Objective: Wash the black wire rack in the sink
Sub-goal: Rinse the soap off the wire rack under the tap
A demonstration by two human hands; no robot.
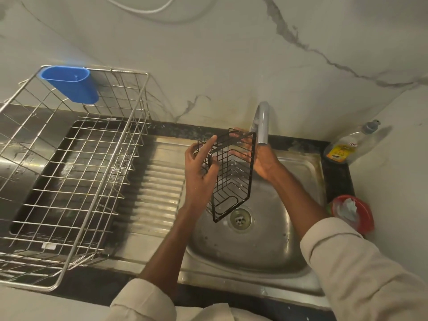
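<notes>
1. So, black wire rack point(228, 176) is held up in the air over the sink point(298, 249) basin, tilted on end, its lower corner hanging just above the drain point(240, 219) and its top edge near the tap point(262, 122) spout.
2. Right hand point(259, 158) is behind the rack's upper right side, fingers curled round the frame, carrying it.
3. Left hand point(200, 169) is on the left face, fingers spread and mostly straight, fingertips touching the wires; looks like rubbing or steadying, not a firm grip.
4. Can't tell if water is running; no stream shows.
5. To do it well, probably: keep the right-hand grip firm, bring the rack under the spout, run left fingers along each wire and into the corners, turn it to reach the underside.
6. Keep it over the basin so drips stay off the ribbed drainboard point(159, 181).
7. Soap bottle point(347, 147) stands at the right back corner.
</notes>
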